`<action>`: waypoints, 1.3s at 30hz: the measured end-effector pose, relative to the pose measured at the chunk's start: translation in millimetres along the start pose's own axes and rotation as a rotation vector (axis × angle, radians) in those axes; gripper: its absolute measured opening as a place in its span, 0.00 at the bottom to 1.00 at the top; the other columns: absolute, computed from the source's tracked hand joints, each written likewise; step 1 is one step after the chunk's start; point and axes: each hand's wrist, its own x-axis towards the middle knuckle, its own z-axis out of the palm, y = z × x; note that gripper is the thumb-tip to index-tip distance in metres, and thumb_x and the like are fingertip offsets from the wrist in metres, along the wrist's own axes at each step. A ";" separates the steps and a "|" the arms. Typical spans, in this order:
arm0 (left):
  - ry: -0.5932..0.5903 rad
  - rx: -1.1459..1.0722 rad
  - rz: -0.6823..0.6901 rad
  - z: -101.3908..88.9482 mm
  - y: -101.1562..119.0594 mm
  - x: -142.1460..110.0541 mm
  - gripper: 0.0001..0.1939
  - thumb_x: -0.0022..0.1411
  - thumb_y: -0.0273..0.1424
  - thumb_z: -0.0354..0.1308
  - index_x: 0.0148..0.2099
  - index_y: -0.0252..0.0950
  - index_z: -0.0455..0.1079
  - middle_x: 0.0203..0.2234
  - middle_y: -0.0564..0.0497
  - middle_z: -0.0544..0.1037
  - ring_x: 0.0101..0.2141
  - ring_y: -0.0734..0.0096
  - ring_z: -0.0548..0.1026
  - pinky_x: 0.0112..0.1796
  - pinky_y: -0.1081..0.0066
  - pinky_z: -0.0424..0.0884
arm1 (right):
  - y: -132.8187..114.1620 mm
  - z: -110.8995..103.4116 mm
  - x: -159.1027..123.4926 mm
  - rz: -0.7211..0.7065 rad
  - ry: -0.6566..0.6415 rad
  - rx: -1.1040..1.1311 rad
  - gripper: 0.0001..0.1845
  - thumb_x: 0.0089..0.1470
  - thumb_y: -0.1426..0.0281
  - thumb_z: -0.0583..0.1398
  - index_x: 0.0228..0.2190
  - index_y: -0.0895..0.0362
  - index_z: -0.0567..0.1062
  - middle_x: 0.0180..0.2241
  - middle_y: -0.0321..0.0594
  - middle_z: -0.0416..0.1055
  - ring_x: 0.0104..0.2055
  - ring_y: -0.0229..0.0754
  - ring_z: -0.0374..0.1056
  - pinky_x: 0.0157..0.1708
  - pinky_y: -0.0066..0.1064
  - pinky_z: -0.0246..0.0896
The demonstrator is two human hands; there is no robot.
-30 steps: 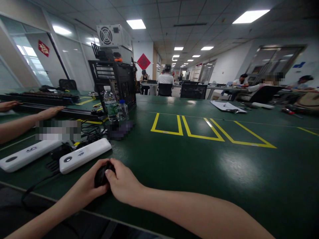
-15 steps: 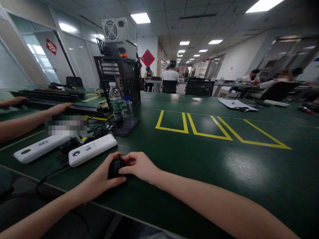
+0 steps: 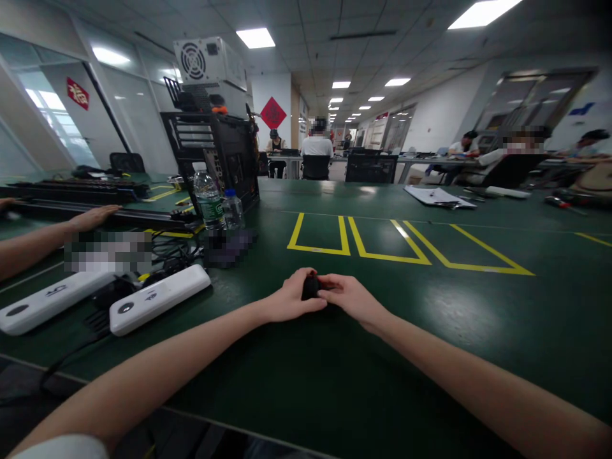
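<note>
Left-hand grip (image 3: 291, 298): thumb and fingers curled around a small black object (image 3: 310, 287)
Right-hand grip (image 3: 351, 296): thumb and fingers pinching the right side of the same object
Black object's place: between the 2 grips, over the green tabletop (image 3: 382, 370); cannot tell whether it touches down
Yellow tape outlines (image 3: 319, 250): 3 in a row beyond the grips
White devices (image 3: 162, 298): 2, lying to the left
Bottles (image 3: 209, 205): 2, standing near a black computer case (image 3: 234, 159)

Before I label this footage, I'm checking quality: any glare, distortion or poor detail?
Head view: glare on the green table; same view, the door at left leans, likely lens distortion; there, the black object between left hand and right hand lacks detail.
</note>
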 end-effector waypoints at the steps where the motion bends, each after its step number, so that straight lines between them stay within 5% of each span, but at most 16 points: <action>1: 0.013 0.020 0.038 6.8 3.7 14.1 0.33 0.51 0.44 0.53 0.55 0.35 0.48 0.48 0.43 0.60 0.48 0.56 0.61 0.48 0.59 0.56 | 5.2 -11.2 -1.4 -0.008 0.037 0.020 0.18 0.47 0.74 0.55 0.43 0.57 0.67 0.42 0.42 0.68 0.42 0.40 0.66 0.44 0.35 0.60; 7: 0.120 0.221 0.321 37.6 22.4 61.7 0.28 0.55 0.40 0.49 0.54 0.34 0.47 0.49 0.43 0.59 0.50 0.58 0.57 0.52 0.59 0.46 | 34.7 -55.5 -9.5 -0.108 0.197 0.183 0.24 0.43 0.75 0.57 0.46 0.58 0.65 0.45 0.43 0.66 0.44 0.40 0.65 0.47 0.36 0.57; 16: 0.135 0.341 0.512 38.0 20.7 55.0 0.25 0.57 0.34 0.48 0.55 0.38 0.43 0.53 0.44 0.54 0.54 0.62 0.50 0.54 0.59 0.41 | 39.6 -53.8 -17.4 -0.161 0.273 0.267 0.17 0.42 0.66 0.60 0.37 0.56 0.70 0.38 0.39 0.70 0.41 0.39 0.65 0.45 0.36 0.57; 23: 0.110 0.327 0.507 35.0 18.5 56.6 0.29 0.58 0.36 0.48 0.57 0.39 0.38 0.52 0.46 0.57 0.52 0.63 0.56 0.52 0.59 0.48 | 37.5 -58.3 -17.6 -0.124 0.230 0.168 0.18 0.44 0.66 0.59 0.40 0.55 0.66 0.39 0.39 0.67 0.43 0.40 0.64 0.45 0.38 0.56; 31: 0.130 0.322 0.476 33.7 14.2 57.3 0.36 0.53 0.42 0.53 0.58 0.40 0.39 0.56 0.45 0.49 0.55 0.61 0.51 0.52 0.60 0.48 | 33.0 -60.7 -19.7 -0.207 0.121 0.130 0.14 0.45 0.70 0.58 0.37 0.56 0.67 0.39 0.38 0.67 0.42 0.40 0.65 0.45 0.37 0.57; 39: 0.108 0.340 0.460 31.9 9.4 70.4 0.38 0.48 0.47 0.55 0.57 0.39 0.44 0.50 0.44 0.61 0.50 0.58 0.59 0.48 0.60 0.50 | 37.1 -63.4 -15.0 -0.209 0.134 0.104 0.13 0.46 0.70 0.58 0.37 0.56 0.66 0.39 0.38 0.67 0.41 0.40 0.65 0.45 0.37 0.57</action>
